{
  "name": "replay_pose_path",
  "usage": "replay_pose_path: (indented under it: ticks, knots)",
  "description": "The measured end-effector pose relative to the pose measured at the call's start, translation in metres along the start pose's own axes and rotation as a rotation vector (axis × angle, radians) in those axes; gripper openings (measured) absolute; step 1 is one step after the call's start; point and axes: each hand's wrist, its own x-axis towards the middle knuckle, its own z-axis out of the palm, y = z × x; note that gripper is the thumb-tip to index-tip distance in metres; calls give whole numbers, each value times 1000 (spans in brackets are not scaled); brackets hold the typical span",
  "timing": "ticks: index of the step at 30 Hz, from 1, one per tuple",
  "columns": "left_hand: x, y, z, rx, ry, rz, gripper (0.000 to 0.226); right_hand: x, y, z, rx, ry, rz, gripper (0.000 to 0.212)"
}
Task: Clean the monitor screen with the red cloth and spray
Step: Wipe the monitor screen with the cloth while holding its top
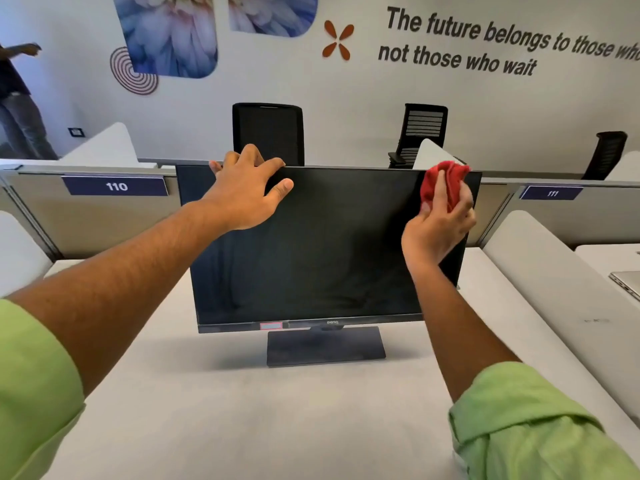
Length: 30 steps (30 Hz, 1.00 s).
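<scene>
A black monitor (322, 247) with a dark, switched-off screen stands on its flat base (325, 346) in the middle of the white desk. My left hand (246, 192) grips the monitor's top edge near the left corner, fingers over the back and thumb on the front. My right hand (440, 223) presses a bunched red cloth (445, 181) against the screen's upper right corner. No spray bottle is in view.
The white desk (242, 410) has low partition walls (561, 292) on both sides. A laptop edge (627, 282) shows at the far right. Black office chairs (268, 133) stand behind the divider. A person (17, 98) stands at the far left by the wall.
</scene>
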Motion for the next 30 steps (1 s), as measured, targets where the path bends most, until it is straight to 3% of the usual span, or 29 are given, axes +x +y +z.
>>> replay_pose_path:
  ticks: [2,5,10,13,15,20,25,30]
  knots:
    - [-1,2,0,4,-3,-8,55,-11,-24,6,-6,31,-33,67]
    - [-1,0,1,12,-10,-17,55,-80,-48,21,-8,-5,-326,63]
    - [-4,-3,0,-5,-5,-8,54,-208,-15,28,51,-389,-920,75]
    - [-5,-3,0,-16,3,3,53,-212,33,20,-31,-639,-1213,74]
    - [-4,-3,0,-13,9,10,54,-189,57,14,-62,-642,-1306,68]
    - [-3,-6,-1,-29,-4,18,55,-100,90,-6,-80,-405,-1147,48]
    - [-4,-6,0,-26,-11,12,56,6,70,-20,-122,-164,-721,63]
    - [-3,-3,2,-7,-6,12,56,53,40,-27,-34,-109,-428,61]
